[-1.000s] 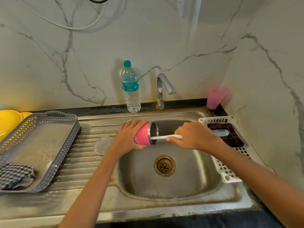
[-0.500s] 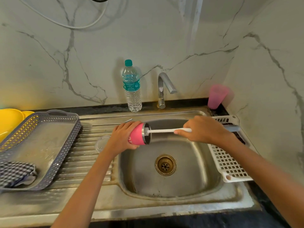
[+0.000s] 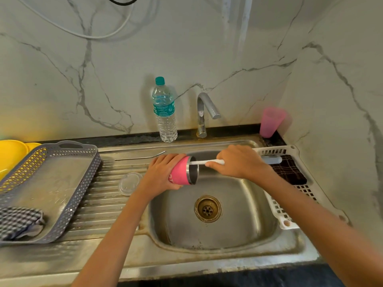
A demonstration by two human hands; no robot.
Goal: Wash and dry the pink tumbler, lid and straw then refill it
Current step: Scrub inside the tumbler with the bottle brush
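Steel sink (image 3: 228,241) is the biggest thing here, and left of its basin sits a grey perforated tray (image 3: 68,195). Over the basin's back-left corner the left hand (image 3: 159,175) has its fingers wrapped round the pink tumbler (image 3: 179,172), held on its side with the mouth facing right, while the right hand (image 3: 238,162) has its fingers clamped on a white bottle brush (image 3: 209,162) that goes into that mouth. Just left of the basin lie the clear lid (image 3: 129,183) and, further back, the metal straw (image 3: 141,156).

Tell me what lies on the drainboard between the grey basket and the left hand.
Head view: the clear lid lies flat there, near the left hand; the metal straw lies farther back.
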